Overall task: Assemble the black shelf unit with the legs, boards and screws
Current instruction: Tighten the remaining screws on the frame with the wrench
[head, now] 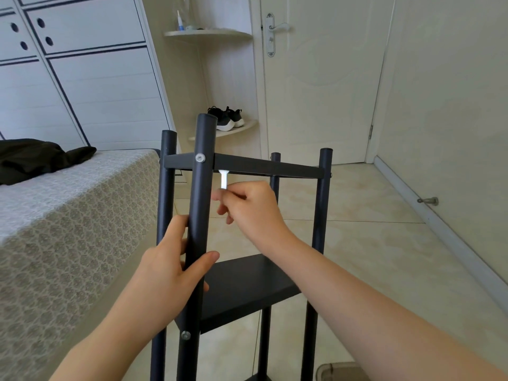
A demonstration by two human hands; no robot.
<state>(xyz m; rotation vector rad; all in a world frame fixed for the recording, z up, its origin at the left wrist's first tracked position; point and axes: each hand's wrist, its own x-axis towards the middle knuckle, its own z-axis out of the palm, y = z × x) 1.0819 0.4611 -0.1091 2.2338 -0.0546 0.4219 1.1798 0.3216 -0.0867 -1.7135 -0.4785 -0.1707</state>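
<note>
The black shelf unit [247, 287] is standing upright on the floor [371, 243] beside the bed [68, 202]. The left hand [176, 259] is closing its grip around the near leg [202, 188], steadying it. The right hand [247, 210] is pinching a white tool [224, 180], whose long axis is running straight up to the underside of the top board [264, 166], just right of that leg. Whatever the tool's tip is meeting is lying hidden beneath the board.

Bright, soft, even daylight fills the room, shadows faint, a mild sheen on the floor tiles [357, 235], wide-angle bending at the edges, focus slightly soft
</note>
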